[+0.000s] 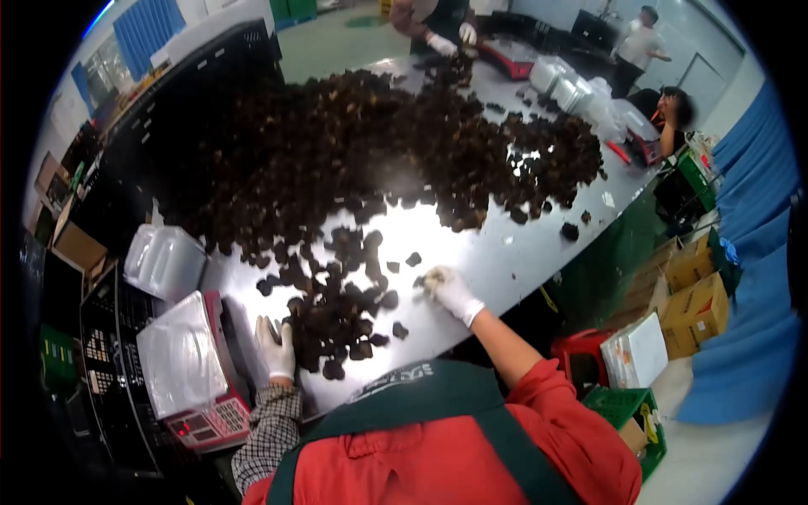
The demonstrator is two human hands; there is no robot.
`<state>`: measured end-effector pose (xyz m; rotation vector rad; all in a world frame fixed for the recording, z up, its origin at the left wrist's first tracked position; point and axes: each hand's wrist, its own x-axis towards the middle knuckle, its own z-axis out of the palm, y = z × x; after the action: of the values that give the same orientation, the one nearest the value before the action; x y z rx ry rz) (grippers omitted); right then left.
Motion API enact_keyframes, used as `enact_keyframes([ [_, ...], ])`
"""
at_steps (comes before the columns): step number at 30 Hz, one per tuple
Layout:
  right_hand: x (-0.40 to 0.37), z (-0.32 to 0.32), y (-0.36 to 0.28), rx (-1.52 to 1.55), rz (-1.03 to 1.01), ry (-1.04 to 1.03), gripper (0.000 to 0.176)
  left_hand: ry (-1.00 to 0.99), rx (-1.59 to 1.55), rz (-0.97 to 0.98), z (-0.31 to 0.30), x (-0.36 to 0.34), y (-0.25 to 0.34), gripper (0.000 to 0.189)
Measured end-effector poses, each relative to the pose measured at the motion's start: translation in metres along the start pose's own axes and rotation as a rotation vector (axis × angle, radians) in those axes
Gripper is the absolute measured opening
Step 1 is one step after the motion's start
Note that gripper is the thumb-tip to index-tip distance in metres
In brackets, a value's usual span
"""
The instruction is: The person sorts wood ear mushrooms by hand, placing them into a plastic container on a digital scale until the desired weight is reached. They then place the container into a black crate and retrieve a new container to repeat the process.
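Observation:
In a white glove, my right hand (pixel 453 293) is over the metal table, with its fingertips closed on a small dark brown piece (pixel 419 282). My left hand (pixel 276 350), also gloved, rests beside a small pile of dark brown, lumpy pieces (pixel 330 324), fingers stretched out and holding nothing. What kind of pieces these are, I cannot make out for certain. Several single pieces, such as one dark piece (pixel 400 330), lie between the small pile and my right hand. Beyond them a large dark heap (pixel 353 135) spreads across the table.
A red scale (pixel 202 425) with clear plastic trays (pixel 181 362) on it stands left of my left hand. More clear containers (pixel 164 261) are behind it. Across the table (pixel 480 269), a person with white gloves (pixel 442 44) handles pieces near another red scale (pixel 509 59). Cardboard boxes (pixel 694 311) stand at right.

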<state>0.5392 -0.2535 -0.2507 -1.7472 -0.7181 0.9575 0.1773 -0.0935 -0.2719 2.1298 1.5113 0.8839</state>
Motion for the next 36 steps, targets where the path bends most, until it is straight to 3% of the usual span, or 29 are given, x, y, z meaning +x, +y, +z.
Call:
enact_keyframes([
  [2,-0.004,-0.007,-0.008,0.128,0.019,-0.011,0.005,0.015,-0.027,0.025,0.005,0.001,-0.008,0.058],
  [16,0.006,-0.009,0.003,0.137,0.064,-0.028,0.010,0.020,-0.002,0.033,0.005,0.002,-0.011,0.059],
  [23,0.005,0.006,-0.024,-0.206,-0.044,-0.154,0.016,0.022,-0.028,0.023,0.006,0.002,-0.010,0.060],
  [26,0.015,0.000,-0.042,-0.579,-0.082,-0.216,0.021,0.024,-0.010,0.021,0.005,0.000,-0.011,0.063],
  [32,0.054,0.001,-0.034,-0.825,-0.273,0.190,0.028,-0.004,0.014,0.010,0.003,0.001,-0.006,0.059],
  [33,0.058,0.007,-0.034,-0.866,-0.229,0.161,0.038,-0.002,0.004,0.010,0.003,0.002,-0.006,0.059],
  [36,0.046,0.035,-0.049,-0.846,-0.256,-0.064,0.038,0.006,-0.019,-0.002,0.002,-0.001,-0.008,0.059],
])
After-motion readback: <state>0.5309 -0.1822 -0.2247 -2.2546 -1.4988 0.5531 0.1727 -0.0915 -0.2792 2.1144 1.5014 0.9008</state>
